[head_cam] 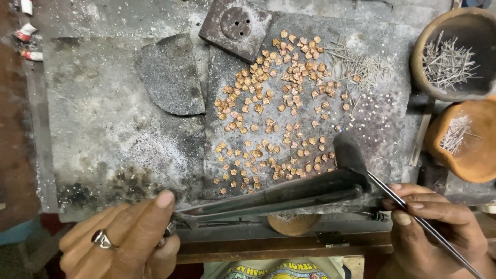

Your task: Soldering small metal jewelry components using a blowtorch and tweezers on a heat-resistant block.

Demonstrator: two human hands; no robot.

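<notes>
While left hand (121, 235) grips tongs (268, 196) shut on nothing seen, right hand (434, 232) pinches rod (423, 225) | head view: copper bits (279, 103) scattered on slab (103, 129) beyond tongs | keep tips low and steady | bowls (454, 51) crowd slab's right edge; slab's left side open.

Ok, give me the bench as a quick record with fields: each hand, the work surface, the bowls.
left hand: ring on one finger, grips the handle end of long dark tongs
right hand: holds a thin metal rod between the fingers
tongs' tip: bent up, near the rod's upper end
work surface: grey slab strewn with small copper-coloured pieces
loose pins: scattered at the slab's upper right
bowls: two clay bowls at right, both holding thin metal pins
</notes>
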